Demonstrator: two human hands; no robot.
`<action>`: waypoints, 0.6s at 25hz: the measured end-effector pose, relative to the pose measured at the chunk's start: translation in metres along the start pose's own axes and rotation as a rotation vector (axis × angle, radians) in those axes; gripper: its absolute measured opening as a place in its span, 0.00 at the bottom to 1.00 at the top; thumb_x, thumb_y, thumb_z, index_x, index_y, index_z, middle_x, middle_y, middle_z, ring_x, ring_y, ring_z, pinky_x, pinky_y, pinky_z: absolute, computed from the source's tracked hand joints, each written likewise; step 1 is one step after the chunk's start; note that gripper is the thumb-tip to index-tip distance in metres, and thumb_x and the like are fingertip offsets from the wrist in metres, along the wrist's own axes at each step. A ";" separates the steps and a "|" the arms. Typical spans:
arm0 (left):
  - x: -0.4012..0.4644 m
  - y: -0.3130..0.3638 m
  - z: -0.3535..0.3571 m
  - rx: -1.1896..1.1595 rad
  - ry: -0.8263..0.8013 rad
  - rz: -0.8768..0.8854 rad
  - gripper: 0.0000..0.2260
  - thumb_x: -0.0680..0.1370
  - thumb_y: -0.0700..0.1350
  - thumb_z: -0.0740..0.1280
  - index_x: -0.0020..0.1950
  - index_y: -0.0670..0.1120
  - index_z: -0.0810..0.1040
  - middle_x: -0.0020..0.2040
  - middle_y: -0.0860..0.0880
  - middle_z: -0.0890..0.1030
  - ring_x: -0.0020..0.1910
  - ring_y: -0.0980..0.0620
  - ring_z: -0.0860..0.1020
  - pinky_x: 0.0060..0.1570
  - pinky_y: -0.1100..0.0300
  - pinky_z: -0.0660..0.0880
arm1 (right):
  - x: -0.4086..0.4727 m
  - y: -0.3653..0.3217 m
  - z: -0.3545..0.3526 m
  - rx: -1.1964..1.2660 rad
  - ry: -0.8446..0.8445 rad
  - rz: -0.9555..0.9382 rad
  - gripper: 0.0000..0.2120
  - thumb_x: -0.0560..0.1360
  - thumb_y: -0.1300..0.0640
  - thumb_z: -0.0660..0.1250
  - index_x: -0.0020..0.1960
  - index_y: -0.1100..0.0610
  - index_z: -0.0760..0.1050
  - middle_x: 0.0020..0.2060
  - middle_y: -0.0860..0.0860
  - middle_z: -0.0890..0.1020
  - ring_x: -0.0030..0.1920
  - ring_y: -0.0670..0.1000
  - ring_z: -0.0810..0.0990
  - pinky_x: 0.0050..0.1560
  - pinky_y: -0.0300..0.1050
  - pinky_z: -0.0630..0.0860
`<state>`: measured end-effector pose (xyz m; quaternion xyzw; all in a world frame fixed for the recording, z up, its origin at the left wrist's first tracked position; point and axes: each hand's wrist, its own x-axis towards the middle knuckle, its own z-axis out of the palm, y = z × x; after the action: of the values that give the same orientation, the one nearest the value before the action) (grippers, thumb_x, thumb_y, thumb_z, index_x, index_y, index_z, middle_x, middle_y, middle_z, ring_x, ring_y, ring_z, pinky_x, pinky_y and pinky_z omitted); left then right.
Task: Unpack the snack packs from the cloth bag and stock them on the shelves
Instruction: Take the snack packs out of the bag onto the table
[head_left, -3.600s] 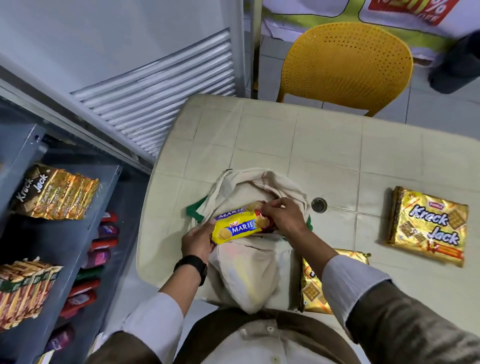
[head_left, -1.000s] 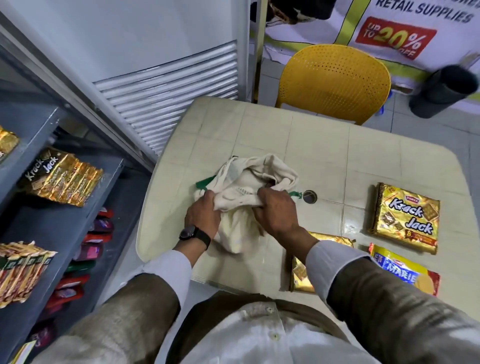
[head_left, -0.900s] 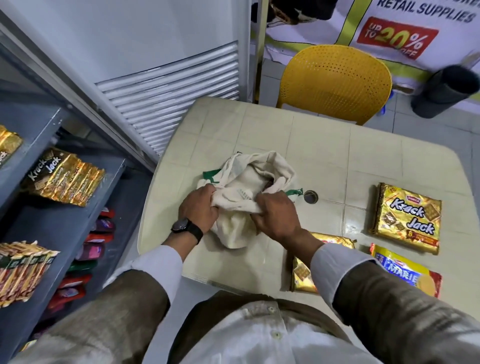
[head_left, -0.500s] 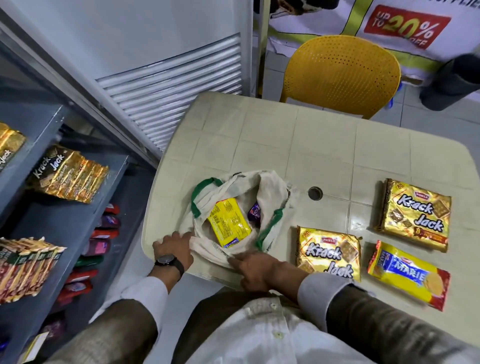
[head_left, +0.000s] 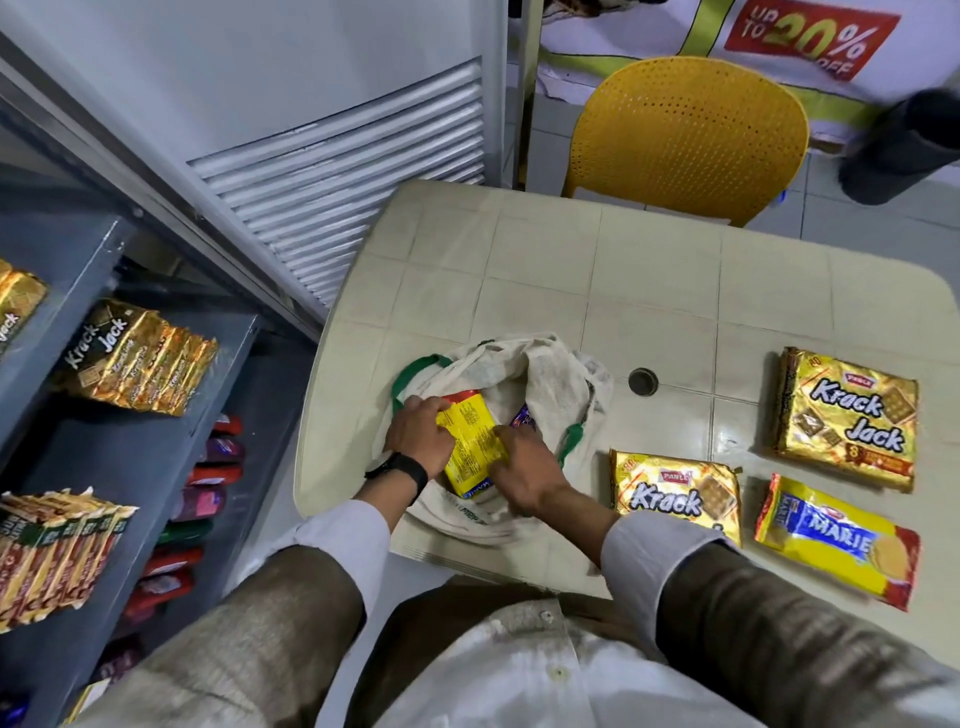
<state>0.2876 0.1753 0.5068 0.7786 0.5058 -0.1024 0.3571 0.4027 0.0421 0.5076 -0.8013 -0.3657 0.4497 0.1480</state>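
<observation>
Gripping a yellow Marie biscuit pack (head_left: 470, 447) with both hands (head_left: 422, 435) (head_left: 524, 470) inside the beige cloth bag (head_left: 550, 374); three packs (head_left: 844, 418) already on the tiled surface (head_left: 545, 270), none of these shelved yet.

Clothing worn by the person, seen from above at the bottom of the frame

A brown-olive woven jacket is worn over a white buttoned shirt (head_left: 545, 670), whose small buttons are seen at lower centre. White shirt cuffs are shown past the jacket sleeves: the left sleeve (head_left: 270, 623) at lower left, the right sleeve (head_left: 769, 618) at lower right. A black wristwatch (head_left: 397, 470) on a black strap is worn just behind the left hand (head_left: 418, 434). The right hand (head_left: 524, 475) is bare of any band.
</observation>
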 end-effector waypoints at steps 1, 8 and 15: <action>0.004 -0.002 0.001 0.031 0.016 -0.005 0.23 0.76 0.38 0.64 0.71 0.49 0.75 0.68 0.43 0.73 0.68 0.41 0.73 0.67 0.52 0.71 | 0.004 -0.001 -0.001 -0.008 -0.026 0.024 0.28 0.73 0.55 0.64 0.72 0.61 0.69 0.65 0.64 0.73 0.66 0.64 0.72 0.64 0.50 0.70; 0.019 -0.024 -0.010 -0.332 0.044 -0.106 0.19 0.81 0.40 0.62 0.72 0.46 0.74 0.72 0.44 0.73 0.70 0.44 0.72 0.72 0.52 0.68 | 0.013 0.000 0.000 0.070 0.059 0.093 0.24 0.72 0.60 0.69 0.68 0.61 0.72 0.62 0.61 0.79 0.63 0.63 0.77 0.57 0.50 0.74; -0.012 -0.010 0.006 -1.034 -0.215 -0.647 0.16 0.83 0.53 0.61 0.61 0.42 0.77 0.50 0.44 0.81 0.43 0.48 0.80 0.40 0.55 0.77 | 0.023 -0.029 -0.001 0.162 0.030 0.118 0.25 0.74 0.58 0.68 0.71 0.58 0.71 0.62 0.60 0.81 0.63 0.62 0.78 0.59 0.50 0.74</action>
<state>0.2743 0.1647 0.5042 0.2972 0.6616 -0.0251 0.6879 0.3978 0.0788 0.5100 -0.8136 -0.2778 0.4736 0.1912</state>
